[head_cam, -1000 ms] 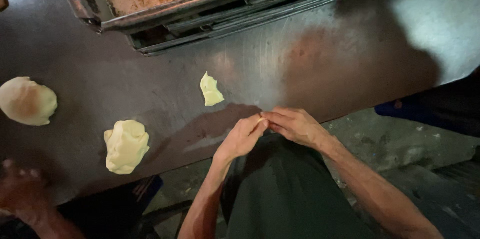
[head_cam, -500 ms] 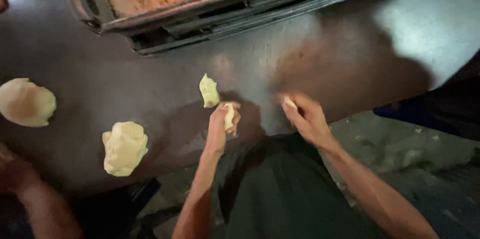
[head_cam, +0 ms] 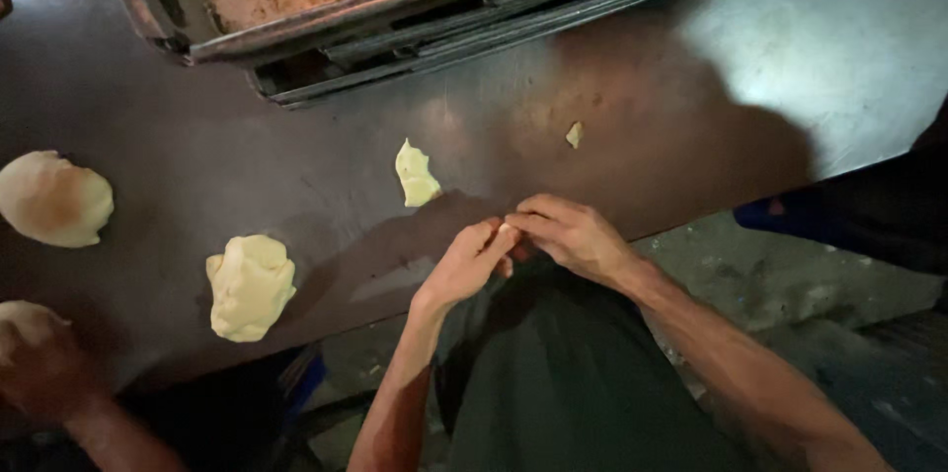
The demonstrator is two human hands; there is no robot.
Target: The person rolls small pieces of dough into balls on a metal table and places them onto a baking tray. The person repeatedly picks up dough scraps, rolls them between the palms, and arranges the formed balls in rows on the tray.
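Your left hand (head_cam: 472, 260) and right hand (head_cam: 573, 235) meet at the table's (head_cam: 296, 166) near edge, fingertips pinched together on a small dough bit (head_cam: 506, 229), mostly hidden. It sits over the edge, so loosening the pinch likely drops it to the floor.

Left hand (head_cam: 464, 265) and right hand (head_cam: 568, 235) fingertips together — dough lump (head_cam: 249, 284), small piece (head_cam: 416, 174) nearby

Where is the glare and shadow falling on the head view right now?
Head view: glare brightens the metal table at upper right; a broad shadow darkens its middle, above the left hand and right hand; another person's hand at lower left is motion-blurred.
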